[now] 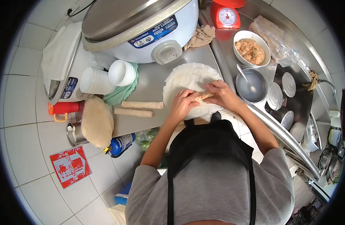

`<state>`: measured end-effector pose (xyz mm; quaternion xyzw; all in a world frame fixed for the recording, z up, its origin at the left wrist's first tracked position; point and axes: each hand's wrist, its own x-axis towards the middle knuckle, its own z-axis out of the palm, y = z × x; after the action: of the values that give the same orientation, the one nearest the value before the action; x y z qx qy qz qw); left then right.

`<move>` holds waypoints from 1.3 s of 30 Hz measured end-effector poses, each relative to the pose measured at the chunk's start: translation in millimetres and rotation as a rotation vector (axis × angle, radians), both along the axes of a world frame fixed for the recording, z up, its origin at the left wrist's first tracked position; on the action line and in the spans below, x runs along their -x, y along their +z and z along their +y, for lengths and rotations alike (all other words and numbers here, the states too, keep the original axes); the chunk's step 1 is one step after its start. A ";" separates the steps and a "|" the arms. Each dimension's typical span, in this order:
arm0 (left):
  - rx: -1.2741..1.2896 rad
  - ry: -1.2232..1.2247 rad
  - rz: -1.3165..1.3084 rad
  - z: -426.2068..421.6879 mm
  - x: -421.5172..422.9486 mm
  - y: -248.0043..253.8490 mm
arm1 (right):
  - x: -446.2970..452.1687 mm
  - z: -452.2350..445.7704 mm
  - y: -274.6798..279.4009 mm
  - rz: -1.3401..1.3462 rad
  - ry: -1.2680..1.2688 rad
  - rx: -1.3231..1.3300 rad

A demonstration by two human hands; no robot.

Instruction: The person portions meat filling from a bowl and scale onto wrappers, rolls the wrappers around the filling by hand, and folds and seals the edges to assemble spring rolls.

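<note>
A round stack of thin white spring roll wrappers (183, 77) lies at the near edge of the metal table. Across its near part runs a strip of orange-brown minced filling (205, 96). My left hand (184, 103) has its fingers bent closed at the left end of the strip. At the other end, my right hand (221, 95) curls its fingers over the filling. The fingers partly hide both ends. Two rolled spring rolls, an upper roll (142, 105) and a lower roll (133, 112), lie side by side left of the wrappers.
A large rice cooker (142, 33) stands behind the wrappers. Stacked white bowls (95, 80) sit on a green cloth (122, 92) at left. On the right are a bowl of filling (251, 50), a metal bowl (251, 86) with a spoon, and a red scale (227, 17).
</note>
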<state>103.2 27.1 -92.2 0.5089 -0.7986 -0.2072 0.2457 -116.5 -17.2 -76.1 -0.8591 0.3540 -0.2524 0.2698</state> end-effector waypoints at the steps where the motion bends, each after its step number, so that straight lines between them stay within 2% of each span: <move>1: 0.006 0.004 -0.014 1.3 0.5 0.2 | 5.9 1.1 2.5 -0.028 -0.032 -0.026; 9: 0.038 -0.043 -0.037 -7.7 21.6 3.4 | 13.5 -6.5 -13.8 -0.033 0.084 0.164; 11: 0.041 -0.023 -0.059 -12.1 30.2 6.1 | 14.4 -2.5 -1.8 -0.068 0.005 0.104; 15: 0.043 -0.011 -0.068 -15.7 38.2 -0.7 | 19.9 -5.5 -10.0 0.027 0.066 0.045; 18: 0.055 -0.013 -0.031 -13.3 38.5 -2.9 | 18.4 -4.4 -10.2 -0.032 -0.048 0.077; 21: 0.058 0.004 -0.038 -14.5 42.7 -10.1 | 20.5 -10.2 -23.3 0.004 0.069 0.036; 24: 0.061 0.029 -0.044 -14.4 48.0 -2.6 | 22.9 3.6 17.2 -0.144 -0.208 -0.274; 27: 0.032 0.058 -0.024 -7.7 55.0 -0.3 | 22.0 6.4 -3.4 -0.160 -0.398 -0.278; 30: 0.021 0.067 -0.017 -17.5 64.9 -8.8 | 3.1 13.5 -19.1 -0.214 -0.456 -0.141; 34: 0.020 0.077 -0.007 -16.8 73.5 -3.5 | 12.5 13.9 -6.6 -0.206 -0.495 -0.284; 37: 0.042 0.099 -0.036 -17.2 78.8 -1.8 | 16.5 9.5 -1.0 -0.245 -0.535 -0.219; 39: 0.054 0.117 -0.066 -14.3 75.2 -4.4 | 12.0 7.5 -5.4 -0.284 -0.388 -0.277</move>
<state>28.0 12.8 -96.5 0.5544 -0.7804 -0.1539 0.2447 -128.5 -9.7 -81.5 -0.6862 0.5015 -0.3667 0.3783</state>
